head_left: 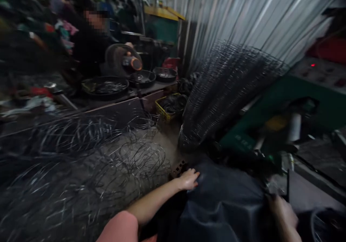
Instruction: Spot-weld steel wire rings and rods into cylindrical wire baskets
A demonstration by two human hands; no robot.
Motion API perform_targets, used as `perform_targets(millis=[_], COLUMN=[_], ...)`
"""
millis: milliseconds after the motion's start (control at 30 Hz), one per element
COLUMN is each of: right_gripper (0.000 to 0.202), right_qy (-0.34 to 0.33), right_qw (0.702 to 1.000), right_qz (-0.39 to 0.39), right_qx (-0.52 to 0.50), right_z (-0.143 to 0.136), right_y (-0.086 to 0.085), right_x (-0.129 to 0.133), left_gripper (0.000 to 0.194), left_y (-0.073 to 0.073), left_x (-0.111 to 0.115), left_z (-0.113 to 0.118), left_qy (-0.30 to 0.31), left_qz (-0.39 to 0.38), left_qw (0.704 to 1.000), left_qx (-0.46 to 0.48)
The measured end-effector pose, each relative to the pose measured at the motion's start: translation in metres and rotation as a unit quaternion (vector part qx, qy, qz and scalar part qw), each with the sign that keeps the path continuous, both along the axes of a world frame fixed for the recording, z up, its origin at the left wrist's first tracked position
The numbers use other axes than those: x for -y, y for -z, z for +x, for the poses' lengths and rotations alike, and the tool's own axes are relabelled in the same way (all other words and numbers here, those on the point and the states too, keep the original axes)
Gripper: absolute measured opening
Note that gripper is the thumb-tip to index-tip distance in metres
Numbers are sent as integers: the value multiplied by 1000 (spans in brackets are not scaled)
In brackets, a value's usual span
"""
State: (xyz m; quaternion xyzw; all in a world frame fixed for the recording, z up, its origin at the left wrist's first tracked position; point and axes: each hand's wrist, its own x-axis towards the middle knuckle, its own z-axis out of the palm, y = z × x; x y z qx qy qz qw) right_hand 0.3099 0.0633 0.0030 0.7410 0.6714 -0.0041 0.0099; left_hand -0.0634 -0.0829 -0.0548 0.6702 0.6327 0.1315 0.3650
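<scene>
A dark, smooth apron-like sheet (224,198) spreads over my lap, with folds and a dull sheen. At its left edge, my left hand (188,179) has its fingers bent over the material and gripping it. My right hand (283,211) is at the opposite edge of the sheet, smeared by motion. Its fingers are partly hidden, and whether it grips the sheet cannot be made out. Just beyond my right hand stands a green machine (243,137) with blurred metal parts. Ahead of my lap leans a tall bundle of dark wire rings (216,94).
Loose wire coils (140,155) cover the floor at left. A yellow crate (164,114) holds dark rings. On a low bench are round trays (105,87) of metal pieces and a fan (123,60). Another person (89,44) sits behind it. Corrugated metal sheeting (229,15) rises at the back.
</scene>
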Motion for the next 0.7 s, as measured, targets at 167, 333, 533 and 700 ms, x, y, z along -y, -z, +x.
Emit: perform_targets(millis=[167,333,533,700], right_gripper=[54,57,72,59], right_qy=[23,-27,-19,28], right_qw=[998,989,989,986], right_qz=[-47,-97,11,-17], right_qx=[28,-104,-147,-165], right_z=[3,22,28,36], right_y=[13,53,84,81], right_x=[-9,16,65,62], left_gripper=[56,47,36,36], left_y=[10,31,61,87], left_x=[-10,-57,-122,-176], left_z=[-23,-62,-69,-54], left_qy=[24,-35,-76,-84], left_qz=[-14,-38,-69,-85], left_qw=[999,998,994,989], left_qx=[30,31,-33,-90])
